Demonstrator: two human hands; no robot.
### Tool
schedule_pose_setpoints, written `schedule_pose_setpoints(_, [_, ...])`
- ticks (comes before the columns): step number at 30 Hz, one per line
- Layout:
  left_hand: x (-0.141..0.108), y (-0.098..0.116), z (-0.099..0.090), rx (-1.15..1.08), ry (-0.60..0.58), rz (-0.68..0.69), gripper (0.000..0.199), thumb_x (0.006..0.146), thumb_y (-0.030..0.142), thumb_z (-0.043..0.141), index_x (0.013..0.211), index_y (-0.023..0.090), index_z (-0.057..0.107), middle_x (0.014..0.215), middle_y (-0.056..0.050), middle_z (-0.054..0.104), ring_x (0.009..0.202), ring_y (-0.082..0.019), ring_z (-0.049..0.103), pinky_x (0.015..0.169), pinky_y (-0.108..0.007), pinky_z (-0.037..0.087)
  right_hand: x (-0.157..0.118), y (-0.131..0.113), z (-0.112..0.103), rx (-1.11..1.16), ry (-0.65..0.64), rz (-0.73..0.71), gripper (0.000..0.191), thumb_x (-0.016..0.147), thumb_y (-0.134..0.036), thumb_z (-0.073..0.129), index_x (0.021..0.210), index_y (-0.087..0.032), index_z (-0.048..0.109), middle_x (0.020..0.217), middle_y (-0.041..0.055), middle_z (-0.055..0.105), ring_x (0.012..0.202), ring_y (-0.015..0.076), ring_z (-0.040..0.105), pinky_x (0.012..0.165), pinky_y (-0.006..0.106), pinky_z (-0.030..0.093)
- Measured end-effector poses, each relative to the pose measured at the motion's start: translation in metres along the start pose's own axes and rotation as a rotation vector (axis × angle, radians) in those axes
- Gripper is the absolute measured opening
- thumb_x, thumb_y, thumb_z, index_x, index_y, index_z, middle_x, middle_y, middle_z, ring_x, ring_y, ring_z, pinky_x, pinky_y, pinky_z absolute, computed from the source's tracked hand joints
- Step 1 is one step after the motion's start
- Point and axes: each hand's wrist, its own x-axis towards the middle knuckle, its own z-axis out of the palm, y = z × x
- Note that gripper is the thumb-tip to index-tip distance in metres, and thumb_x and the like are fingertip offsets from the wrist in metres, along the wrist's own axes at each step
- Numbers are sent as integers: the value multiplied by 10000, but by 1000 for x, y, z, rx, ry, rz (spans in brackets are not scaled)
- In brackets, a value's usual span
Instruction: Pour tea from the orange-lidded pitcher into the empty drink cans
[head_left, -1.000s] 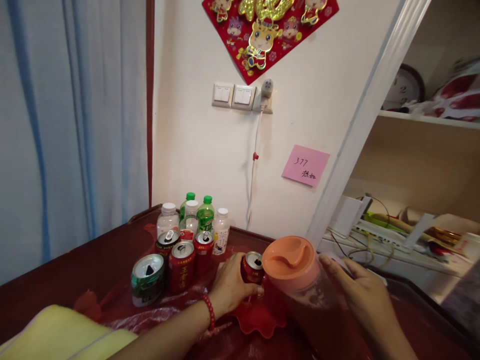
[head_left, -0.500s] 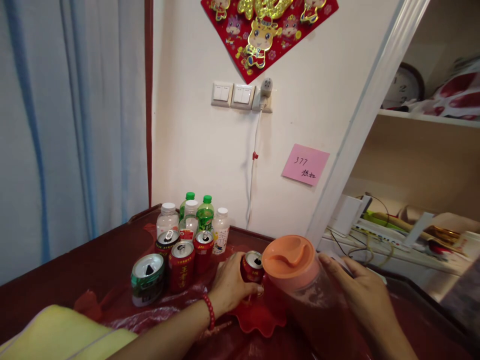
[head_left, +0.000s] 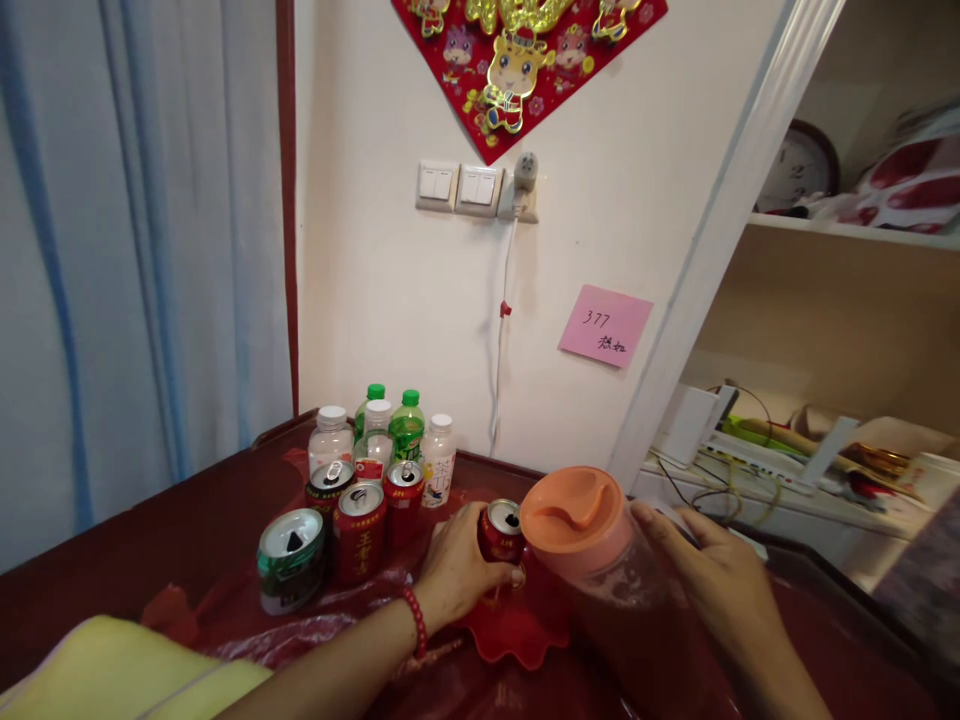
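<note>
My left hand (head_left: 461, 570), with a red bead bracelet at the wrist, is wrapped round a small red can (head_left: 501, 530). That can is upright over a red wavy-edged dish (head_left: 517, 630). On the right, my right hand (head_left: 712, 570) grips the handle of a clear pitcher (head_left: 630, 600) that has an orange lid (head_left: 576, 510). The pitcher leans with its lid close beside the can, and dark reddish liquid seems to be inside. Whether anything flows from its spout cannot be made out.
Left of my left hand are a green can (head_left: 291, 562), a red can (head_left: 360, 530) and several other cans and bottles. A yellow cloth (head_left: 112, 670) lies at the front left. Behind the table (head_left: 202, 500) rises a wall; shelves are at the right.
The view has shifted slightly, so everything sits a little further left. Both hands keep their holds on the can and the pitcher.
</note>
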Motion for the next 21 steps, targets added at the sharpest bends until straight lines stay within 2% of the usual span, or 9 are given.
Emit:
schedule_pose_setpoints(3, [0,1,0,6,-2,-3,691,527,356,901,1154,252,631,1187,-40,698,1094,-287,623,924,-342,445,0,1,1,7,-9,3,483,740,-690,640,700,-209,658,678,0,649,666,194,548,528,269,356])
schedule_pose_setpoints(8, [1,-2,1,-9,6,6,698,528,362,907,1162,262,631,1166,-27,703,1070,-285,622,899,-350,448,0,-1,0,-1,-12,15,506,731,-714,631,680,-211,648,637,-14,626,619,179,523,506,267,334])
schedule_pose_setpoints(15, [1,-5,3,-22,14,12,702,518,361,911,1155,265,631,1141,-18,706,1052,-278,625,895,-341,454,-1,-2,-1,-15,-36,32,531,746,-719,609,791,-199,706,698,4,663,660,197,535,525,278,325])
schedule_pose_setpoints(21, [2,-5,3,-35,12,21,677,524,349,906,1137,267,630,1133,-18,705,1047,-275,628,900,-333,459,-1,-3,-1,-11,-25,18,517,744,-705,617,788,-199,717,661,6,644,654,202,537,526,281,330])
